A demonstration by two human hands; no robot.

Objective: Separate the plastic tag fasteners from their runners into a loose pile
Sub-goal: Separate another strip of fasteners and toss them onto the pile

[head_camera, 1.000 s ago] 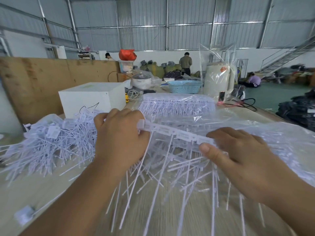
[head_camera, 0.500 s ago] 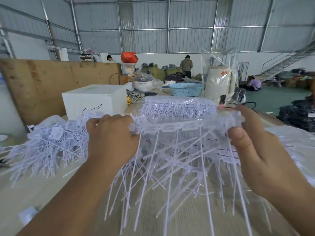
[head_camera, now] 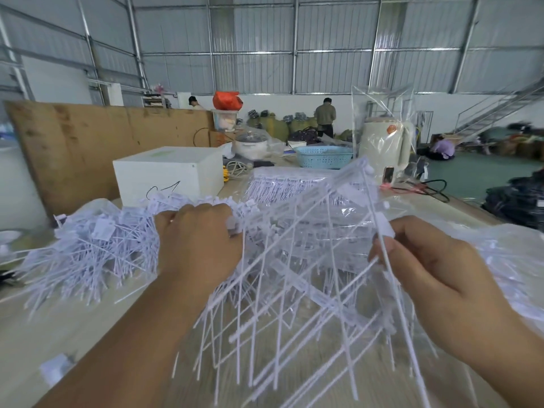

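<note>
Fasteners (head_camera: 294,278) on runners, gripped between both hands (head_camera: 200,242); loose pile (head_camera: 88,248) alongside

A white box (head_camera: 167,172) stood on the wooden table (head_camera: 44,334) before a plywood board (head_camera: 88,142). Further back sat a lidded pot (head_camera: 251,142), a blue basket (head_camera: 323,156) and a cream appliance (head_camera: 384,148) wrapped in clear plastic. A black cable (head_camera: 432,189) trailed beside it.

The light is even and soft daylight, with weak shadows. The wide lens bends the grey corrugated metal walls (head_camera: 265,39) at the edges. The white thin plastic fastener stems (head_camera: 294,304) look blurred by motion.
</note>
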